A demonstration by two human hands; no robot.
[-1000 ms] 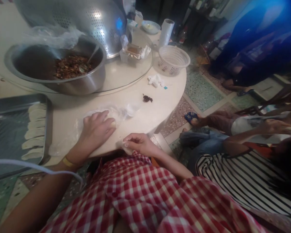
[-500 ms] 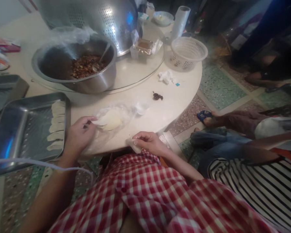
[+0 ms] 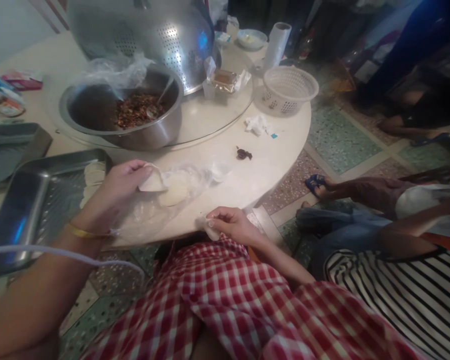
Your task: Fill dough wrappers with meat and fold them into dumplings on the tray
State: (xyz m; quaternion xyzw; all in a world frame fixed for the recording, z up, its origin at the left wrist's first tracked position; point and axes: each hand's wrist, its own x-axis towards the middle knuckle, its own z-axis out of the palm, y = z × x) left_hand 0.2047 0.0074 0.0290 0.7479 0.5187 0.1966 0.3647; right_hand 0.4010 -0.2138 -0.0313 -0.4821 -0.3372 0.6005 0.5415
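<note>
My left hand (image 3: 126, 176) pinches a thin white dumpling wrapper (image 3: 153, 182) by its edge, lifted at the left side of a stack of round wrappers (image 3: 174, 191). That stack lies on a crumpled clear plastic bag (image 3: 144, 212) near the table's front edge. Close to my lap, my right hand (image 3: 233, 224) has its fingertips closed on a small, pale, limp piece (image 3: 210, 229) that looks like folded dough; its exact kind is unclear. A row of folded dumplings (image 3: 93, 175) sits in the metal tray (image 3: 60, 167), partly hidden behind my left forearm.
On the glass turntable stand a large steel bowl (image 3: 157, 131) of dark chopped filling with a spoon (image 3: 167, 90), and a perforated steel pot (image 3: 142, 35). A white plastic basket (image 3: 290, 85), crumpled tissue (image 3: 256, 125) and a dark clump (image 3: 243, 153) lie right. Another person in stripes (image 3: 393, 285) sits right.
My left hand has moved up and slightly right, raising the wrapper's edge off the stack. The right hand stays almost in place with its pale piece. The view has tilted slightly.
</note>
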